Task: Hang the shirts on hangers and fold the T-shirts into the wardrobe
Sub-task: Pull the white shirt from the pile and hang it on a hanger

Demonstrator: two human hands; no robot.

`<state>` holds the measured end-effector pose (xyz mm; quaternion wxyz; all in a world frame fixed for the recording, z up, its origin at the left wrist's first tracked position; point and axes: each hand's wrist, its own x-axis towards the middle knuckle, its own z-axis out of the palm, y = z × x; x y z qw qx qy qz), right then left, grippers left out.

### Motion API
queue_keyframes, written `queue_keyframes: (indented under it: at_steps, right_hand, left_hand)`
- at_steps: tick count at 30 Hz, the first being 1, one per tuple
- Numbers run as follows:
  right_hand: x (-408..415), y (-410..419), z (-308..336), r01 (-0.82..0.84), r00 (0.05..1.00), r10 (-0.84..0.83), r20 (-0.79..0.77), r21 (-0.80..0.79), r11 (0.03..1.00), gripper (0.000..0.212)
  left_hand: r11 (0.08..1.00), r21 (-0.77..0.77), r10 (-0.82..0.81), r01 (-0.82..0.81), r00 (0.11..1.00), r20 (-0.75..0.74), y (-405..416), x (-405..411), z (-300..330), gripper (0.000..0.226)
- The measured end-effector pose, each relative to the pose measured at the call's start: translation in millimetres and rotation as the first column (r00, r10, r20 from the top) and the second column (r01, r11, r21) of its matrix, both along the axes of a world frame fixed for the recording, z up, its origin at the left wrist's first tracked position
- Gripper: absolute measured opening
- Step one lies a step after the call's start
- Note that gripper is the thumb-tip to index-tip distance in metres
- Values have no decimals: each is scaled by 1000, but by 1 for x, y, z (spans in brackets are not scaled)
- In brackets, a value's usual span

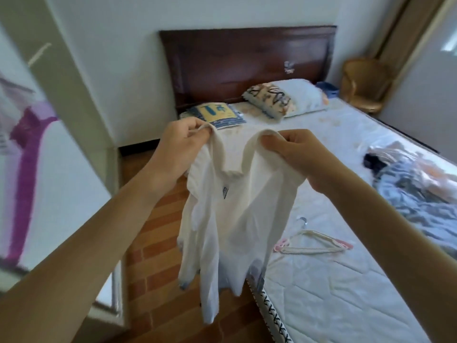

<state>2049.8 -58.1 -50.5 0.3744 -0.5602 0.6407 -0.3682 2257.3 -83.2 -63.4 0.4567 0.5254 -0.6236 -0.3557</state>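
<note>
A white T-shirt (227, 219) hangs in the air in front of me, over the floor and the near corner of the bed. My left hand (178, 149) pinches its neckline on the left. My right hand (304, 154) pinches the neckline on the right, so the collar sags between them. A small dark label shows inside the neck. Pale hangers (314, 243), white and pink, lie on the mattress just right of the shirt. A heap of other clothes (418, 189) lies at the bed's right side.
The bed's white quilted mattress (346, 293) fills the right half, with a dark wooden headboard (247, 60) and pillows (284, 97) at the far end. A wardrobe door (44, 144) with purple pattern stands at left. Brick-pattern floor (158, 243) runs between. A wicker chair (366, 85) stands far right.
</note>
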Motion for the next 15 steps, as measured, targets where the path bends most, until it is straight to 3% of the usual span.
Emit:
queue_keyframes:
  at_steps: [7,10,15]
  right_hand:
    - [-56,34,-8,348,938,-347,-26,29,937,40]
    - [-78,55,-8,444,896,-444,-15,50,895,30]
    - [-116,89,-13,559,829,-559,7,50,828,32]
  left_hand:
    - [937,63,-344,343,939,15,-38,-71,-10,19]
    - [900,67,-432,431,902,-2,-38,-101,-13,19]
    - [822,118,-559,556,829,-15,-32,-150,-15,17]
